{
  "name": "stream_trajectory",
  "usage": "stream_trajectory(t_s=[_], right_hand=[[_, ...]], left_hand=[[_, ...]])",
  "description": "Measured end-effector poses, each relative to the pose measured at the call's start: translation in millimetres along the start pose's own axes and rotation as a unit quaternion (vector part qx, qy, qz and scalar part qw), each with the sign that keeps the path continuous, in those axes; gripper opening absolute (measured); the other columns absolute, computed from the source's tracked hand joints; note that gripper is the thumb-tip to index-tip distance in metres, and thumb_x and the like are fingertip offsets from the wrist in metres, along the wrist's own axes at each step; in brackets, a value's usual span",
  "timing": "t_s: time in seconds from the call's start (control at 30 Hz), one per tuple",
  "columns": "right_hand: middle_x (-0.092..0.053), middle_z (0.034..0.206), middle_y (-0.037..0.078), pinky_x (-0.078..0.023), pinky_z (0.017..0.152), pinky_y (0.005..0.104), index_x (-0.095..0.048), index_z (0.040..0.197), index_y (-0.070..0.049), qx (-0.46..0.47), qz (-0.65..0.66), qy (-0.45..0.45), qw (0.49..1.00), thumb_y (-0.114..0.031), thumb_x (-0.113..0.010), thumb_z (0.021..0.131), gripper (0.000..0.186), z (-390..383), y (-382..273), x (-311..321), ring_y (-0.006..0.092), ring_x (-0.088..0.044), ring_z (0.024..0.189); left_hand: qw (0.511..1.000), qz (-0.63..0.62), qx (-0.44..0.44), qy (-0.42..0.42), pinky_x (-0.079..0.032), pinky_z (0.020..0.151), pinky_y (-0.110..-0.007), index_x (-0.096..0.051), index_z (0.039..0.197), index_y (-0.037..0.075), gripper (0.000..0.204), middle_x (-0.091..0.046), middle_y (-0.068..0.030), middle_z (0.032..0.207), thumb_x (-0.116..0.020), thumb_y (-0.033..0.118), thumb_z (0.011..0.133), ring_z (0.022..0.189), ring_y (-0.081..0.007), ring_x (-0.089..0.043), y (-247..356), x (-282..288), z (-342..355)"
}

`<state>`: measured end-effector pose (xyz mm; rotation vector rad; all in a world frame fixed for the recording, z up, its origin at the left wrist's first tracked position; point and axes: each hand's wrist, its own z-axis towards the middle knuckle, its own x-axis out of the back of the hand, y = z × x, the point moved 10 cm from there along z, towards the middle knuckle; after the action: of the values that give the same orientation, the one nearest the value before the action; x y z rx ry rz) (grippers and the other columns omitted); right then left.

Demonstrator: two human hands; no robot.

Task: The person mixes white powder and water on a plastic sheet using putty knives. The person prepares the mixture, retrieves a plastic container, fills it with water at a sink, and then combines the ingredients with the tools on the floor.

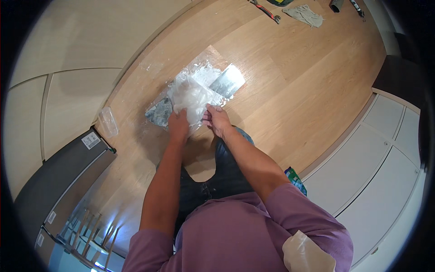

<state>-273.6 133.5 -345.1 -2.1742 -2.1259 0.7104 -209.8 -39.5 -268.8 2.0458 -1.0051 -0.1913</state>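
Bag handling, 2-hand grip at near edge.
L hand (180, 123) closed on translucent plastic bag (190, 93), fingertips hidden; R hand (218, 119) pinches same edge, other fingers loosely curled. Bag lies on floor (290, 86), btwn metal plate (227, 81) & dark grey piece (159, 112). Step: prob. adjusting bag; next calls for steady tension, min. powder (202, 72) spill.

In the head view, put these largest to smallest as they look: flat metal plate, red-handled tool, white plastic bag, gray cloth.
1. White plastic bag
2. Flat metal plate and gray cloth: too alike to rank
3. Red-handled tool, judging by the part in frame
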Motion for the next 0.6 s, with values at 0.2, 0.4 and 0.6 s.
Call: stream_trajectory(t_s=[0.2,0.4,0.6], right_hand=[[-0.067,0.097,0.008,-0.06,0.067,0.0325,-0.06,0.109,-0.005,0.018,0.055,-0.059,0.997,-0.024,-0.074,0.096,0.027,3,-6,-14,0.0178,-0.067,0.081],[-0.067,0.097,0.009,-0.059,0.07,0.0331,-0.058,0.114,-0.006,-0.012,-0.006,-0.039,0.999,-0.027,-0.067,0.101,0.027,5,-6,-21,0.0194,-0.067,0.082],[-0.068,0.099,0.013,-0.06,0.072,0.0396,-0.059,0.112,-0.004,-0.125,-0.019,-0.006,0.992,-0.038,-0.062,0.103,0.036,-2,17,-26,0.0246,-0.068,0.083]], left_hand=[[0.995,-0.08,-0.061,0.028,-0.051,0.081,-0.032,-0.066,0.119,-0.003,0.031,-0.071,-0.0092,0.104,-0.055,0.018,0.1,0.09,-0.017,-0.066,35,-4,-6],[0.996,-0.07,-0.062,0.003,-0.05,0.072,-0.031,-0.067,0.113,0.0,0.027,-0.069,-0.0065,0.099,-0.053,0.019,0.099,0.084,-0.0147,-0.063,46,-2,0],[0.987,-0.144,0.007,0.066,-0.05,0.069,-0.033,-0.064,0.106,0.0,0.027,-0.066,-0.0071,0.092,-0.055,0.024,0.098,0.079,-0.0173,-0.062,37,10,7]])
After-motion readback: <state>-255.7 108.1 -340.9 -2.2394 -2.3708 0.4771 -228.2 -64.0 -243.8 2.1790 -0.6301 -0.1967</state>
